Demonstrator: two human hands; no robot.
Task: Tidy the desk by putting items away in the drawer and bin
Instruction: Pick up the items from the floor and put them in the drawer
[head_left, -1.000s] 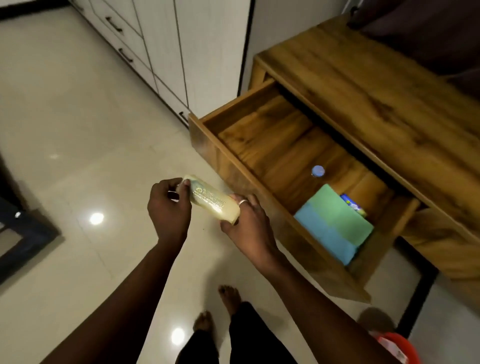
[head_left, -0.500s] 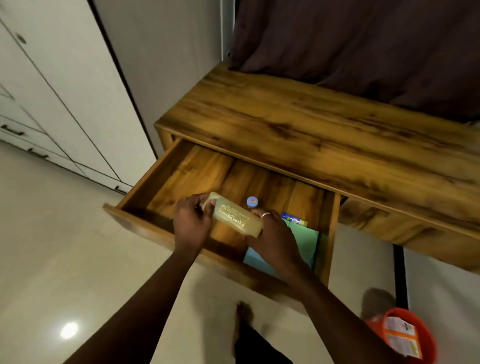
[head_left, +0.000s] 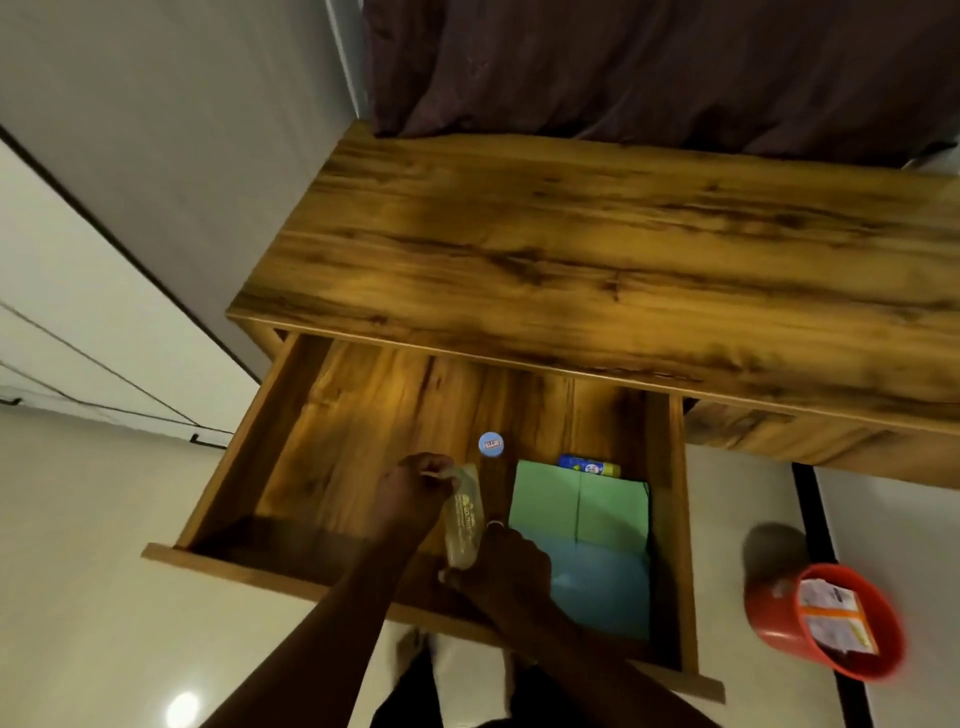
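A pale yellow, translucent bottle (head_left: 462, 514) lies lengthwise between both hands, low inside the open wooden drawer (head_left: 244, 447). My left hand (head_left: 408, 493) pinches its far end. At the near end, my right hand (head_left: 506, 569), with a ring on one finger, grips the bottle. Inside the drawer lie a small round blue-lidded pot (head_left: 491, 445), a green and blue folder (head_left: 584, 540) and a blue and yellow tube (head_left: 589, 466) behind the folder. The wooden desk top (head_left: 597, 260) is bare.
An orange bin (head_left: 769, 618) holding printed paper wrappers stands on the floor at the right. White cabinet fronts (head_left: 78, 322) line the left wall. A dark curtain (head_left: 649, 62) hangs behind the desk. My bare feet stand on the glossy tile floor below the drawer front.
Both hands carried the bottle from above the floor, over the drawer front and down into the drawer. The bottle turned to lie lengthwise, and the view swung to face the desk.
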